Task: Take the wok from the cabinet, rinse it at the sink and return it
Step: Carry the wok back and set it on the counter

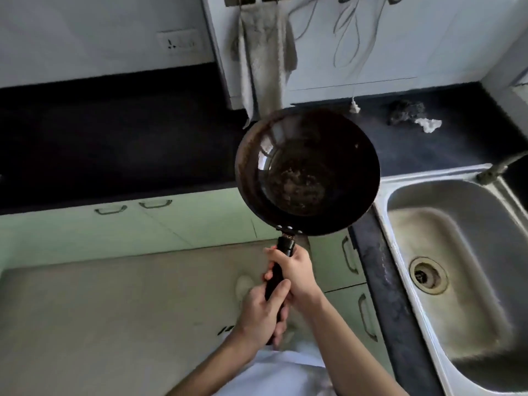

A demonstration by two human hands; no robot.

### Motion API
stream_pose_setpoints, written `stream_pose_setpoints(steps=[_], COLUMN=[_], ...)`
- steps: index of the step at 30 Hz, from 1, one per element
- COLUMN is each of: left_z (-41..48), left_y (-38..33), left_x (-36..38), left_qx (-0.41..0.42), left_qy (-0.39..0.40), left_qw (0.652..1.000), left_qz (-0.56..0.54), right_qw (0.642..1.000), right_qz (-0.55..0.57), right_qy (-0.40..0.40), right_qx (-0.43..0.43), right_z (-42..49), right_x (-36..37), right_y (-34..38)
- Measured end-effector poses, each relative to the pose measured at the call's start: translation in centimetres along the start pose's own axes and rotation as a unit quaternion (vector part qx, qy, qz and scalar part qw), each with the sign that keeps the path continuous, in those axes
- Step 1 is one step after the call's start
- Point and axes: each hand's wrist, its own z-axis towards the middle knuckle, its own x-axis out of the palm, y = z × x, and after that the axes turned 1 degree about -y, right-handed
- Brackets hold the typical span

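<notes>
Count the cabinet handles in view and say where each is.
4 handles: two side by side under the counter, left of the wok; two, one below the other, beside the sink. The wok may hide others.

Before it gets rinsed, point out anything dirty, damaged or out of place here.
The wok, gripped by left hand and right hand, has a brownish speckled patch in its bottom, like residue or rust. A dark wad and a crumpled white scrap lie on the counter.

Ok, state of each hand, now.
Left hand: holds the wok handle, at its lower end.
Right hand: holds the same handle, nearer the wok.
</notes>
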Motion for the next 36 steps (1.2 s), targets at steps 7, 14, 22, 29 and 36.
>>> stream_pose_setpoints(steps=[7, 14, 22, 29, 36], left_z=[-4.6, -9.3, -15.4, -22.0, -28.2], left_y=[2.5, 5.2, 9.4, 13.8, 18.3], left_x=[-3.3, -8.2, -16.5, -26.0, -33.6], left_qx=[0.002, 0.005, -0.004, -0.012, 0.001], left_qy=[-0.126, -0.235, -0.317, -0.365, -0.429], left_qw=[0.991, 0.965, 0.925, 0.886, 0.841], left_qz=[-0.053, -0.117, -0.211, -0.286, -0.328], right_qw=[0.987, 0.956, 0.909, 0.872, 0.82], right_qz=[-0.075, -0.153, -0.248, -0.29, -0.33], right_qy=[0.137, 0.236, 0.32, 0.374, 0.442], right_qx=[0.043, 0.08, 0.098, 0.125, 0.15], right_z=[-2.4, -5.4, -10.3, -15.9, -21.4], right_x=[5.3, 12.2, 21.8, 31.8, 40.1], right_y=[-3.3, -7.4, -14.1, -21.7, -29.0])
